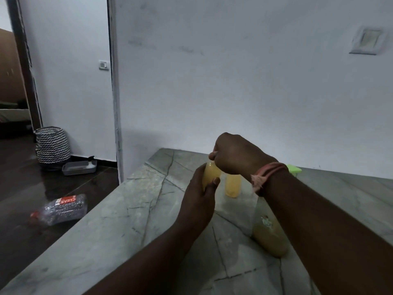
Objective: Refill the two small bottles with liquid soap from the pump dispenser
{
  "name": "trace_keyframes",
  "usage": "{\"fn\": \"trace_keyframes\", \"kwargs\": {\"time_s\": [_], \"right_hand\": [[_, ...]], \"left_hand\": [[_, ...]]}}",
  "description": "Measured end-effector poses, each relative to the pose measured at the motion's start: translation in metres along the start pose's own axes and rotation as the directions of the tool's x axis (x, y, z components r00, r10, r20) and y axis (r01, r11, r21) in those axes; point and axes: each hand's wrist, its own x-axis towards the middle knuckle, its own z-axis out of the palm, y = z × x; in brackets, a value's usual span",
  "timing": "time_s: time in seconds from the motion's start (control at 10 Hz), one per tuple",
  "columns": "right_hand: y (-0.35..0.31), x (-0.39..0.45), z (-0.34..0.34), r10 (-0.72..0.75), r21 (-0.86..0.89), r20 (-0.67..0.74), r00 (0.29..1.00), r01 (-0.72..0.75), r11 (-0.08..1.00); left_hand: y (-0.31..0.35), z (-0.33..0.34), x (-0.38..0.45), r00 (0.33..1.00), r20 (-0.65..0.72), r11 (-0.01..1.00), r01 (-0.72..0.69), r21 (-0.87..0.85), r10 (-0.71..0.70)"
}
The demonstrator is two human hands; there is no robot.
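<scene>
My left hand (200, 194) grips a small bottle (209, 174) of yellow soap, held above the marble counter (131, 226). My right hand (236, 155) is curled over that bottle's top, and its fingers hide the cap. A second small bottle (233, 186) of yellow soap stands upright just behind, partly hidden by my right wrist. The larger dispenser bottle (269, 237), with yellow soap in its lower part, stands near me under my right forearm; its pump head is hidden.
A green object (294, 168) sits at the back of the counter by the wall. On the dark floor to the left lie a clear plastic bottle (61, 209), a grey tray (79, 167) and a zigzag-patterned basket (52, 144).
</scene>
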Motion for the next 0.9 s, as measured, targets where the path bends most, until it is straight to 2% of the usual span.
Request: {"fn": "trace_keyframes", "kwargs": {"time_s": [0.2, 0.6, 0.9], "right_hand": [[0.007, 0.029, 0.032, 0.082, -0.092, -0.035, 0.996, -0.084, 0.992], [0.009, 0.039, 0.059, 0.115, -0.084, 0.016, 0.993, -0.114, 0.99], [0.004, 0.003, 0.001, 0.027, -0.033, -0.094, 0.995, -0.03, 0.999]], "left_hand": [[-0.014, -0.006, 0.007, 0.981, -0.089, 0.984, 0.176, 0.007, -0.175], [-0.021, -0.006, 0.007, 0.984, -0.041, 0.985, 0.171, -0.024, -0.171], [0.012, -0.011, -0.002, 0.991, -0.054, 0.992, 0.124, 0.025, -0.123]]}}
